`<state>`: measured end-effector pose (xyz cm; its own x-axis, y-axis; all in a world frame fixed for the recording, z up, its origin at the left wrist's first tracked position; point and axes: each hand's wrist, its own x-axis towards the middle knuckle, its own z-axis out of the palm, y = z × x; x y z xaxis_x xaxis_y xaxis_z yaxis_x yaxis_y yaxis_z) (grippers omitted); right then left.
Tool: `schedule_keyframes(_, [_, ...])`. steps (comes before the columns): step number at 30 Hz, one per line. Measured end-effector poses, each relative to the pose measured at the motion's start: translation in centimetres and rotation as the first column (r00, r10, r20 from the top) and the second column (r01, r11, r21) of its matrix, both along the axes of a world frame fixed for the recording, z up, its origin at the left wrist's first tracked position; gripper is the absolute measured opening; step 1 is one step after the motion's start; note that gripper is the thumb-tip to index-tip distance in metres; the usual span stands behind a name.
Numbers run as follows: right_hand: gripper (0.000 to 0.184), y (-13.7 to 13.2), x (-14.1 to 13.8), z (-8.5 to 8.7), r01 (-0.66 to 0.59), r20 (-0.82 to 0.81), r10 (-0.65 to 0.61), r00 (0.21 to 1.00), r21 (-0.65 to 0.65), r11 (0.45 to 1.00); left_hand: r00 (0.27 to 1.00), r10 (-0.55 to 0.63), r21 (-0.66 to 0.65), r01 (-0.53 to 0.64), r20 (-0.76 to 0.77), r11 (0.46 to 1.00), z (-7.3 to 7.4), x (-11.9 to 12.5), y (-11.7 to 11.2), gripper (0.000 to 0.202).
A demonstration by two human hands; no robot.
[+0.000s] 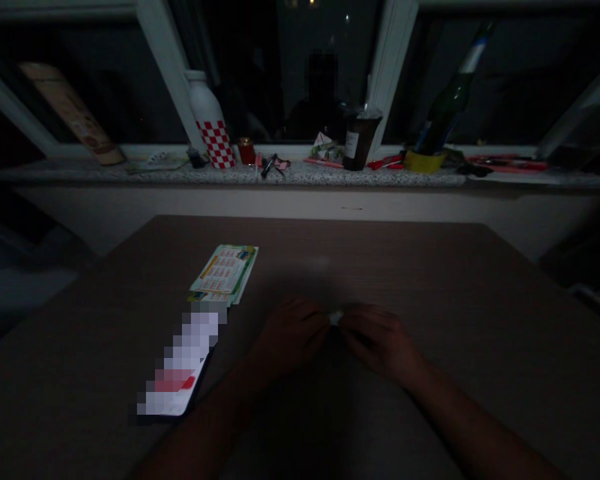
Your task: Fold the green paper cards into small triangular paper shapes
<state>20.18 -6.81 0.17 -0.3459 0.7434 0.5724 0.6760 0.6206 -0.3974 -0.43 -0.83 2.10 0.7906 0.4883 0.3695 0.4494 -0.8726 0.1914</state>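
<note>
Over the middle of the table, my left hand (296, 333) and my right hand (377, 337) meet almost fingertip to fingertip. Between them shows a small pale piece (335, 318) that looks like folded paper, pinched from both sides. Most of it is hidden by my fingers, and the dim light blurs its shape. Left of my left hand lies a stack of printed cards (225, 270) with green edges and rows of small print. Closer to me, a lit phone (185, 363) lies screen up, its display blurred out.
The brown table (430, 267) reaches to the wall under a window. On the stone sill (300, 175) stand a red-checked white bottle (213, 127), a small red jar (247, 151), a dark cup (357, 140), a green glass bottle (447, 100) and a leaning tan cylinder (75, 113).
</note>
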Motion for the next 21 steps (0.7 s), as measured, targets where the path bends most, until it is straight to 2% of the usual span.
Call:
schedule_keyframes(4, [0.016,-0.1,-0.2,0.4,0.001,0.013,-0.002,1.000,0.140,0.990,0.995,-0.017,0.091,0.008,0.097,0.996,0.6,0.3,-0.6,0.017])
schedule_keyframes(13, [0.017,-0.7,-1.0,1.1,-0.024,0.041,0.014,0.999,0.237,0.971,0.985,-0.083,0.203,0.051,0.153,0.978,1.0,1.3,-0.8,0.018])
schedule_keyframes(17, [0.019,-0.7,-1.1,1.4,0.000,-0.021,0.006,1.000,0.263,0.965,0.988,-0.046,0.200,0.016,0.147,0.980,1.2,0.1,0.2,0.013])
schedule_keyframes(21, [0.022,-0.8,-0.4,1.9,0.056,-0.130,-0.025,0.991,0.245,0.968,0.985,0.088,0.152,-0.111,0.149,0.982,1.7,-1.6,1.3,0.010])
